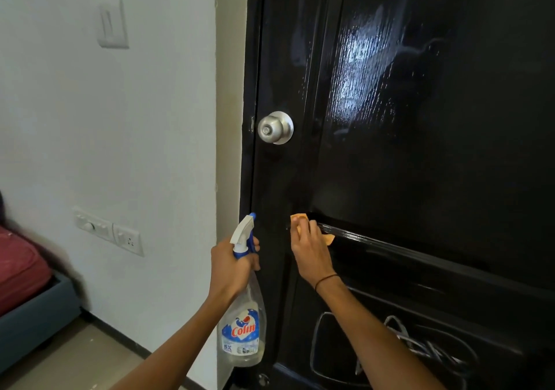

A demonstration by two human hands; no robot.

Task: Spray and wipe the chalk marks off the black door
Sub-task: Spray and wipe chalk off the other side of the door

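The left hand [229, 265] has its grip curled round the neck of a spray bottle [243, 323], a finger hooked over the blue trigger, the white nozzle aimed up toward the door [435, 155]. The bottle hangs upright just beside the door's edge, its clear body showing some liquid near the bottom and a blue label reading "Colin".

The right hand [310, 251] presses an orange cloth [300, 219] against the door at the ledge where the upper panel meets the middle rail. Its grip lies over the cloth, fingers bent around it, and only the cloth's ends show above and to the right of the fingers. A thin dark band circles that wrist.

Chalk marks [399, 347] (white loops and scribbles) cover the lower panel, below the right forearm. The upper panel shines wet, with faint pale smears high up. A silver knob [275, 127] sits near the door's left edge, well above both hands.

On the white wall to the left are a switch [112, 26] and a socket plate [109, 230]; a bed [27, 293] with red bedding fills the lower left corner.
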